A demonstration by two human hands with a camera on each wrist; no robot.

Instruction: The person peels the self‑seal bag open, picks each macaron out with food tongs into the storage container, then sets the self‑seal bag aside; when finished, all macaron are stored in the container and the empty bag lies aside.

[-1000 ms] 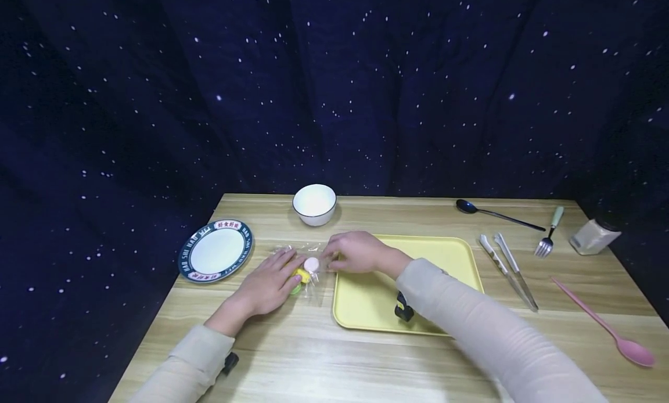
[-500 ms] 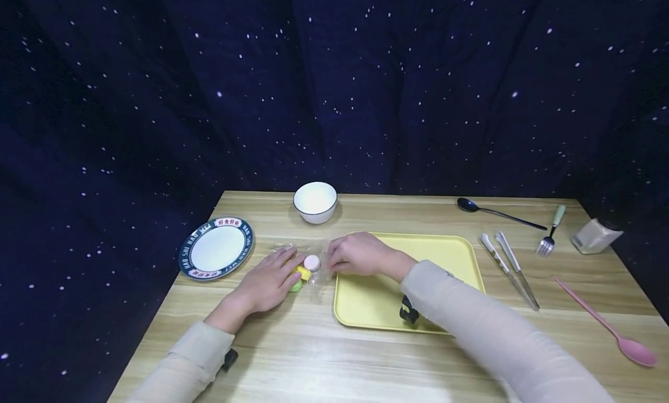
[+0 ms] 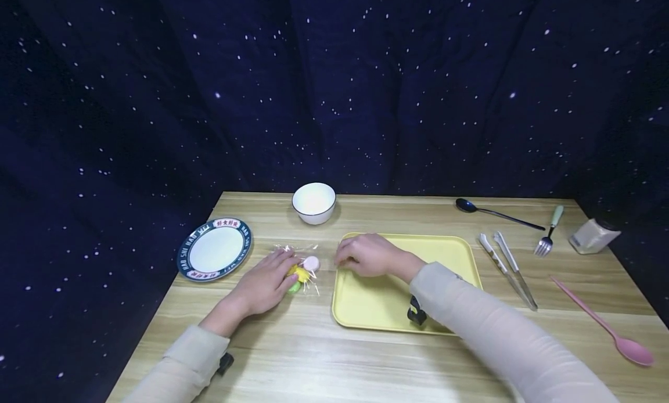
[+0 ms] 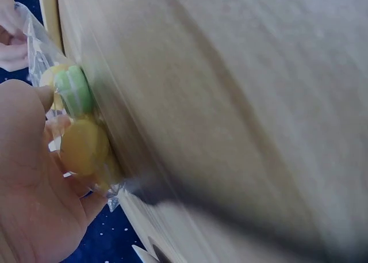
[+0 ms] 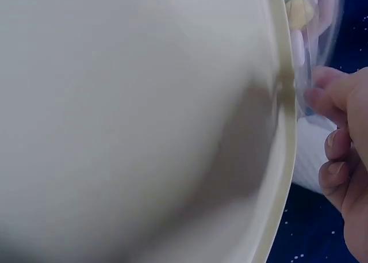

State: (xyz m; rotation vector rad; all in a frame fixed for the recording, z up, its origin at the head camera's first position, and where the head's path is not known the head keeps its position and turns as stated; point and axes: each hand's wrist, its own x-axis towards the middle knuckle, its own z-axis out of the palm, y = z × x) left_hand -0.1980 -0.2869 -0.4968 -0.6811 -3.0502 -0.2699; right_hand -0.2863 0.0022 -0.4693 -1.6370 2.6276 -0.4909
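A clear plastic bag with several macarons in it lies on the table left of the yellow tray. A pale pink macaron, a yellow macaron and a green macaron show through the film. My left hand rests over the bag's left part, fingers mostly straight, hiding some of its contents. Above the tray's left edge, my right hand has curled fingers; in the right wrist view, thumb and forefinger pinch the film's edge.
Behind the bag stands a white bowl. A blue-rimmed plate lies to the left. On the right are a black spoon, a fork, two knives, a pink spoon and a jar.
My right hand has moved slightly right over the tray's edge. My left hand has shifted a little left on the bag, and the film has wrinkled differently.
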